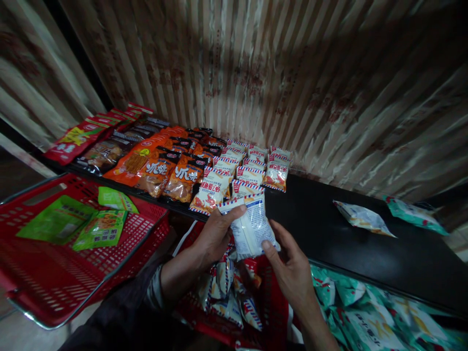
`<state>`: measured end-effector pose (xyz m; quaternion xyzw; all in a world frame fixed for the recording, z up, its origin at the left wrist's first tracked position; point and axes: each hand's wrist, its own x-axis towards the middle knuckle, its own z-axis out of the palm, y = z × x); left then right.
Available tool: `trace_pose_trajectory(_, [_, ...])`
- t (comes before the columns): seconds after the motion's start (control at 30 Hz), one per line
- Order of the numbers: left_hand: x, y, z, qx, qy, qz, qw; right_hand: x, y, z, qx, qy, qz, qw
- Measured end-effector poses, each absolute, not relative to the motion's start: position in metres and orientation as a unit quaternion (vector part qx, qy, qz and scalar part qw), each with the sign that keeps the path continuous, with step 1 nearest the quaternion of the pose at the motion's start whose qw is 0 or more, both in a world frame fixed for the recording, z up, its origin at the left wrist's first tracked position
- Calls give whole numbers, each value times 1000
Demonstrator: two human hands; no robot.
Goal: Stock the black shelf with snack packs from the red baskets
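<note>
Between my two hands is a white snack bag [249,229], its printed back turned up toward me. My left hand [215,234] grips its upper left corner, thumb on top. On its lower right side, my right hand [290,258] holds it with thumb and fingers. Just behind it, white snack bags with red lettering [209,190] stand in rows on the black shelf [307,204]. Below my hands, a red basket [268,292] holds more white bags [228,287] of similar look.
Orange bags [186,178], dark bags [106,151] and red bags [78,139] line the shelf's left. A red basket with green packets [104,229] stands at left. One white bag [361,218] and a teal bag [415,214] lie right; teal bags [376,317] sit below.
</note>
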<state>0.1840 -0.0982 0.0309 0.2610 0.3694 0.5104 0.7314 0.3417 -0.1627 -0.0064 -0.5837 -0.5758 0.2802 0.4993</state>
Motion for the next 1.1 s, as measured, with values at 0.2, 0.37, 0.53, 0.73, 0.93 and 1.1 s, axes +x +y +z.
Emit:
trace_pose_trajectory(0.2, [187,-99,28,255,394,508,723,339,-166,-7,-514,-739,-36,434])
trace_pose_trajectory(0.37, [189,-115,38,295,318,495,753,334,-172,-6,-548,-744,-24,381])
trace_pose_trajectory(0.53, [182,-130,42,362,286,499,734,333,-175,-2,-595,-707,-12,382])
trace_pose_trajectory(0.73, [177,-126,40,441,278,502,690,347,-176,11,-626,-541,224,515])
trace_pose_trajectory(0.93, [183,-109,32,376,339,478,718,353,-171,18,-495,-330,549,586])
trace_pose_trajectory(1.1, [182,-101,31,348,328,479,736,347,-166,12,-485,-283,610,558])
